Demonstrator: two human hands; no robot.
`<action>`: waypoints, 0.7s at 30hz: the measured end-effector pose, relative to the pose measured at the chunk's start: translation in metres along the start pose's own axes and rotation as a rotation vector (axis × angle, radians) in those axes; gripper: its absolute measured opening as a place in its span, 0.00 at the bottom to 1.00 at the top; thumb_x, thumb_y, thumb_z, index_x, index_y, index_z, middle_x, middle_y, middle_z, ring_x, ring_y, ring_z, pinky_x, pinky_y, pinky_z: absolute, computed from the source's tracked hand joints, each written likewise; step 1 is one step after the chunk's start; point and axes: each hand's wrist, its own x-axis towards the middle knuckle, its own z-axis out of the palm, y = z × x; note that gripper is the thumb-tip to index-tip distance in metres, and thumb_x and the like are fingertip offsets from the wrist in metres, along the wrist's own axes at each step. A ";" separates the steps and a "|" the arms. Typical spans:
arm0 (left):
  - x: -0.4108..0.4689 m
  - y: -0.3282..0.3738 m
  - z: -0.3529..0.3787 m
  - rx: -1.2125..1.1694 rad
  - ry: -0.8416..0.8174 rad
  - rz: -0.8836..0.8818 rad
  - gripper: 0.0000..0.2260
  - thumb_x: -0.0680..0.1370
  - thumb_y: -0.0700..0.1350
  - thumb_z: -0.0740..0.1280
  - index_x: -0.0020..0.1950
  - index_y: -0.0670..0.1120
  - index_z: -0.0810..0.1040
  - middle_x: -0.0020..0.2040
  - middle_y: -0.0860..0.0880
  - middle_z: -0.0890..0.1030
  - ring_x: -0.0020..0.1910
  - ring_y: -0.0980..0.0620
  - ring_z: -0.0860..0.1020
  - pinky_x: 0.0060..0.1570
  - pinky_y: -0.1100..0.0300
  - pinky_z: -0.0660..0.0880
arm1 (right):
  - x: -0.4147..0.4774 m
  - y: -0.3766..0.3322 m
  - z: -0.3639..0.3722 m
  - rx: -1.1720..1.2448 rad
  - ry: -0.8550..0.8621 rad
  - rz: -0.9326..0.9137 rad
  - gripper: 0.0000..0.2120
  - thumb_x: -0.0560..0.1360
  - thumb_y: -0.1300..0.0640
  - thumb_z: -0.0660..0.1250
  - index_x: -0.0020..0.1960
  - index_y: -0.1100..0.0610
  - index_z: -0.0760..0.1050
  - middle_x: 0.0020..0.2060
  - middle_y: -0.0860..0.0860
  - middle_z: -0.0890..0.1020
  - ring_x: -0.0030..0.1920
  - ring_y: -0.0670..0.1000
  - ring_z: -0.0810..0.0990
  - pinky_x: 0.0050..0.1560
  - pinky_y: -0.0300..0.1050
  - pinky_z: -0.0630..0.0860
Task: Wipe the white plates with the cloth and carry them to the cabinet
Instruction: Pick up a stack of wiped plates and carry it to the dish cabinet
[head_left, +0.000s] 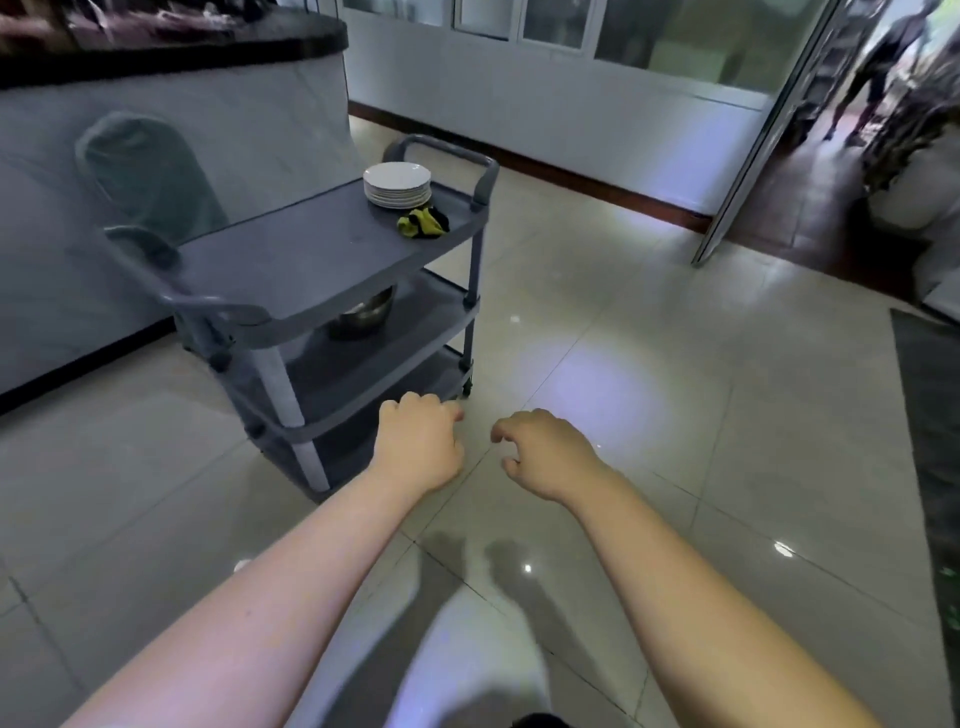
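Observation:
A stack of white plates (397, 184) stands at the far end of the top shelf of a grey three-tier cart (291, 260). A crumpled yellow and black cloth (423, 222) lies just in front of the stack. My left hand (418, 444) hangs in front of the cart's near corner, fingers curled, holding nothing. My right hand (543, 449) is beside it over the floor, fingers loosely bent and apart, also empty. Both hands are well short of the plates and cloth.
A metal bowl (363, 314) sits on the cart's middle shelf. A counter with a dark top (171, 41) runs behind the cart at left. Glossy floor tiles (649, 364) spread to the right. An open doorway (810, 130) at the far right shows a person standing outside.

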 end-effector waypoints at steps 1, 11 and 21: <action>0.026 -0.005 0.003 -0.014 -0.010 -0.007 0.17 0.77 0.51 0.61 0.66 0.53 0.73 0.56 0.49 0.78 0.57 0.45 0.74 0.52 0.52 0.68 | 0.024 0.010 -0.003 0.008 -0.004 -0.001 0.17 0.77 0.55 0.63 0.66 0.49 0.72 0.61 0.53 0.76 0.60 0.56 0.72 0.52 0.47 0.69; 0.293 -0.063 0.044 -0.028 -0.048 -0.127 0.11 0.78 0.50 0.61 0.57 0.52 0.76 0.51 0.51 0.77 0.51 0.48 0.74 0.49 0.54 0.68 | 0.296 0.127 -0.030 -0.032 0.007 -0.168 0.12 0.76 0.58 0.63 0.59 0.54 0.75 0.55 0.52 0.79 0.55 0.55 0.74 0.52 0.49 0.74; 0.528 -0.169 0.033 -0.151 0.038 -0.325 0.14 0.76 0.48 0.61 0.60 0.52 0.77 0.53 0.49 0.78 0.55 0.44 0.74 0.52 0.52 0.68 | 0.572 0.174 -0.087 0.073 0.041 -0.326 0.12 0.75 0.58 0.64 0.58 0.54 0.77 0.54 0.52 0.79 0.55 0.55 0.76 0.51 0.49 0.76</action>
